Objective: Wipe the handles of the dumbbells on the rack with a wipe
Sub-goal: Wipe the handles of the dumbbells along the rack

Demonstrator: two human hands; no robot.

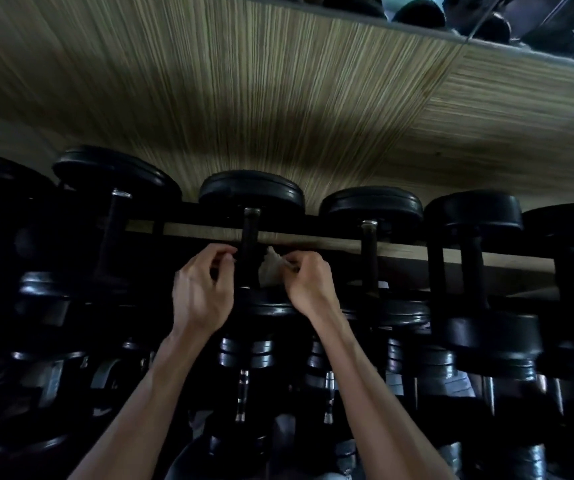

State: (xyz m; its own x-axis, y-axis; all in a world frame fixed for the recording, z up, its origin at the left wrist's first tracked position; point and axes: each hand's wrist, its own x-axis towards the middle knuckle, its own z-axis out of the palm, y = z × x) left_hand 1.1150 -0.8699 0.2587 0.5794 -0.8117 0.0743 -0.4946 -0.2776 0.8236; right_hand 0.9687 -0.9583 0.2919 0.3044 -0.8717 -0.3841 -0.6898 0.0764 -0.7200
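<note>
Against a wood-grain wall (278,98), black dumbbells fill a dark rack (313,239); the centre dumbbell's handle (249,251) runs toward twelve o'clock. A white wipe (271,270) sits at its three o'clock side, pinched by the right hand (308,284), probably to draw it around the bar. The left hand (202,292), at nine o'clock, curls its fingers (223,252) by the handle; whether they grasp it, I cannot tell.

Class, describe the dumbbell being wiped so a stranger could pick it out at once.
Start at the black rack against the wood-grain wall and follow its top row. Its handle stands between the left hand and the right hand, which pinches a white wipe. No neighbouring handle has hands beside it.
</note>
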